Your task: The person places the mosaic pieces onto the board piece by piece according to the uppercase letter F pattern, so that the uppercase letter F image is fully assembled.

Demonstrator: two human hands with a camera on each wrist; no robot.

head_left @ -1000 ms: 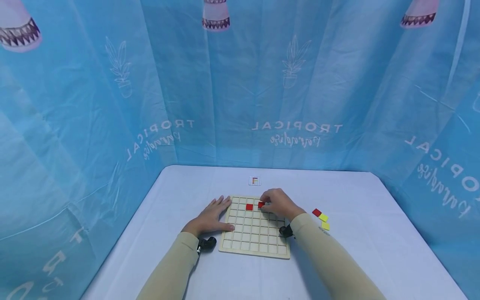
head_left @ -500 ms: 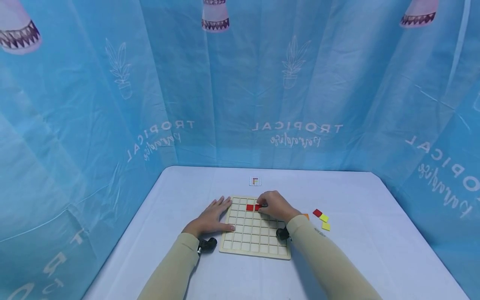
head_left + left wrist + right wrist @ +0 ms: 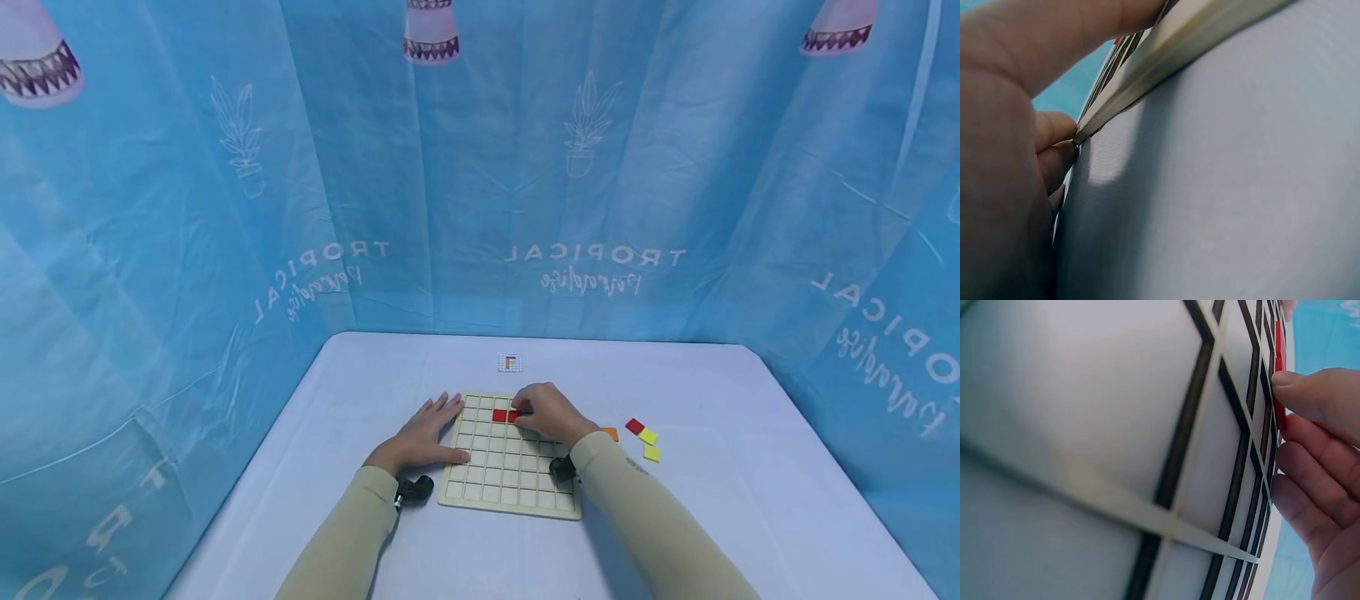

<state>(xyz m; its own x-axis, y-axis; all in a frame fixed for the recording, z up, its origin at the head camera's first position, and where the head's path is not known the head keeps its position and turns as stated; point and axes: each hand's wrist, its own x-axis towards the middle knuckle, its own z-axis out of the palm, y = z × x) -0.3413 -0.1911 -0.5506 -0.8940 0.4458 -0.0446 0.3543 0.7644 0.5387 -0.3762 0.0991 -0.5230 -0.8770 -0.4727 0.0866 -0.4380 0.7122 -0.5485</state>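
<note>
Board, pale wood, square cells cut by dark grooves; twelve o'clock taken as its far edge. Contents: placed red tile lying in a cell of the second row from the far edge, near twelve. Held red tile just beside it on its three o'clock side, same row; whether fully seated, cannot tell. Right hand, at one to two o'clock over the board, pinches this one narrowly between thumb and finger. Held tile: flat, thin, square-edged, plain bright red, partly covered by the fingertips; edge-on in the right wrist view, almost in line with its neighbour. Left hand, at nine to ten o'clock, spread wide, thumb lying on the board, fingertips at its far left corner; grips no tile. Loose pieces out toward two to three o'clock on the white table: orange tile partly behind the right sleeve, then loose red tile, upper yellow tile touching or nearly so, lower yellow tile nearer the person. Card beyond the board at twelve, gridded, small coloured pattern.
</note>
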